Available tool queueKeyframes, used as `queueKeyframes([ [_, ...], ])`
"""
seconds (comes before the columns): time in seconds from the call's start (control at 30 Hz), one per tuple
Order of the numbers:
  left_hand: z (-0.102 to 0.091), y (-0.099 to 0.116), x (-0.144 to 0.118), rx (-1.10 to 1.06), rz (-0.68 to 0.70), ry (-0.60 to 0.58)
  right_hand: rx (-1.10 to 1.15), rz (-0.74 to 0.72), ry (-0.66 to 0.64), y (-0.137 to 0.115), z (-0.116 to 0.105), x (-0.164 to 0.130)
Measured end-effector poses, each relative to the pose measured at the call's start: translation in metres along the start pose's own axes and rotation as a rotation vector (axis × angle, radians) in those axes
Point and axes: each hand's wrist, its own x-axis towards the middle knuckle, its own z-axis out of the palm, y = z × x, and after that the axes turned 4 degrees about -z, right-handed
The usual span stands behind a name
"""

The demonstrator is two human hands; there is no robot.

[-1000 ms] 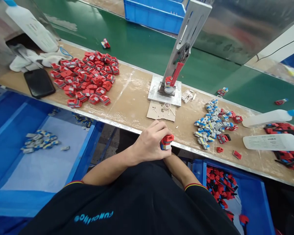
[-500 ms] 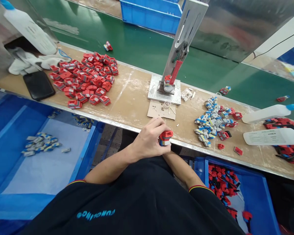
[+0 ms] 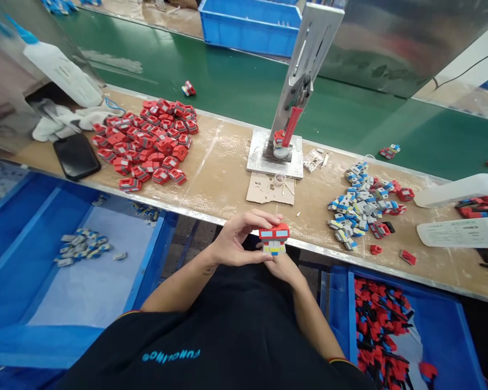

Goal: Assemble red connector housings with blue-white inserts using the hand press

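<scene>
My left hand (image 3: 241, 239) is closed on a small toy robot body (image 3: 274, 234), thumb below and fingers on top. The piece has a red upper part with two light window panels, and a grey, yellow and blue lower part. Its windowed front faces up toward me, just off the table's near edge. Behind and below it is my right hand (image 3: 285, 267); its fingers are mostly hidden by the toy and my left hand, so their grip cannot be seen.
A metal press (image 3: 282, 141) stands mid-table, a cardboard scrap (image 3: 264, 189) before it. Red pieces (image 3: 150, 141) lie left beside a phone (image 3: 77, 156); grey-blue pieces (image 3: 353, 203) lie right, near white bottles (image 3: 459, 232). Blue bins (image 3: 140, 271) flank my lap. A green belt (image 3: 236, 78) runs behind.
The toy body has turned so its windowed front now shows. My left hand has shifted slightly down and its fingers have changed position on the piece. The whole view has shifted a little.
</scene>
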Motion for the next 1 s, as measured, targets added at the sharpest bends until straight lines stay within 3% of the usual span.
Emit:
queueKeyframes([
  [0.1, 0.001, -0.004, 0.002, -0.046, -0.006, -0.021, 0.131, -0.092, 0.112, -0.012, -0.016, -0.024],
  [0.23, 0.006, -0.011, 0.005, -0.067, -0.062, -0.058, 0.269, -0.343, 0.565, -0.035, -0.038, -0.026],
  [0.3, 0.007, -0.015, 0.007, -0.084, -0.074, -0.056, 0.225, -0.453, 0.629, -0.044, -0.046, -0.016],
  [0.4, 0.006, -0.019, 0.011, -0.079, -0.044, -0.030, 0.130, -0.535, 0.611, -0.051, -0.052, -0.001],
  [0.6, -0.006, -0.023, 0.025, 0.125, 0.028, -0.027, 0.138, -0.478, 0.722, -0.051, -0.056, 0.013],
  [0.73, -0.002, -0.034, 0.036, 0.293, 0.152, 0.126, 0.492, -0.428, 0.714, -0.057, -0.050, 0.029],
  [0.8, 0.004, -0.041, 0.041, 0.445, 0.241, 0.218, 0.670, -0.319, 0.700, -0.059, -0.045, 0.038],
  [0.87, 0.007, -0.046, 0.048, 0.592, 0.299, 0.223, 0.761, -0.200, 0.719, -0.058, -0.046, 0.044],
  [0.93, 0.004, -0.049, 0.054, 0.676, 0.292, 0.157, 0.763, -0.127, 0.759, -0.051, -0.061, 0.049],
  [1.0, -0.006, -0.051, 0.058, 0.711, 0.234, 0.122, 0.635, -0.114, 0.794, -0.038, -0.096, 0.058],
])
